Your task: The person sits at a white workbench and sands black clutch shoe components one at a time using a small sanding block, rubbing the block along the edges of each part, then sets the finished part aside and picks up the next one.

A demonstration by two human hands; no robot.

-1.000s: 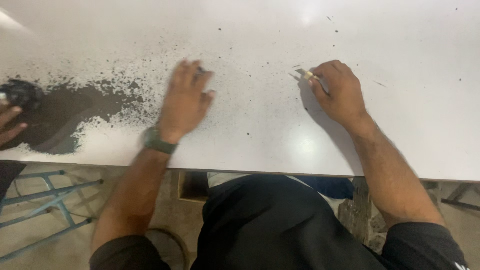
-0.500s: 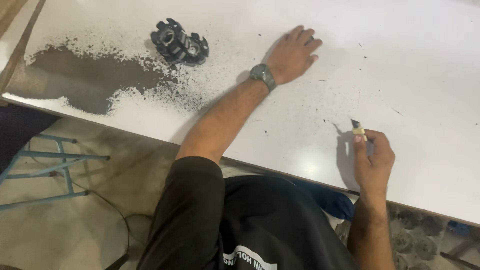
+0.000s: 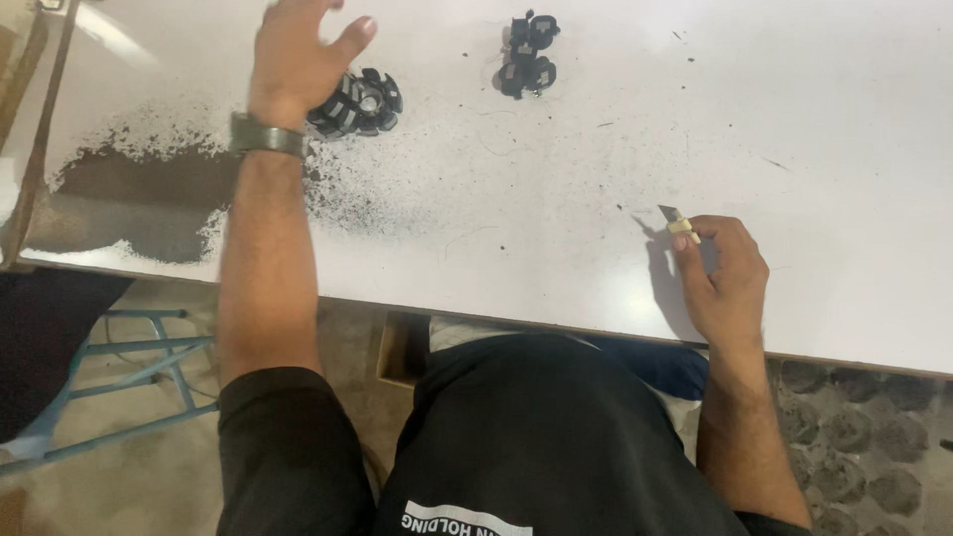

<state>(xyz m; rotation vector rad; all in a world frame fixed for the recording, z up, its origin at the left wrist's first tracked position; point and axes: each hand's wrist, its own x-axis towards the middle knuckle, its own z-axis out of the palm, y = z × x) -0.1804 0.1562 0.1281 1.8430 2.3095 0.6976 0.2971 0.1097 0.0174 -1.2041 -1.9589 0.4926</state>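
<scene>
My left hand (image 3: 295, 55) reaches out over the white table (image 3: 556, 179), fingers spread, just above and left of a black round slotted part (image 3: 359, 103). It holds nothing. A second black part (image 3: 527, 56), made of small clustered pieces, lies farther back near the middle. My right hand (image 3: 723, 273) rests near the table's front edge and pinches a small blade-like tool (image 3: 678, 221) with a pale handle, its tip pointing up and left. A green-grey watch (image 3: 266, 135) sits on my left wrist.
A dark patch of black powder (image 3: 139, 194) spreads over the table's left part, with specks scattered toward the middle. A blue metal frame (image 3: 109, 367) stands under the table at left. Cobbled flooring (image 3: 864, 437) shows at lower right.
My left hand has swung left and forward to the round black part. The right hand keeps the small tool and stays near the front edge. The view has shifted, bringing a second black part into sight.
</scene>
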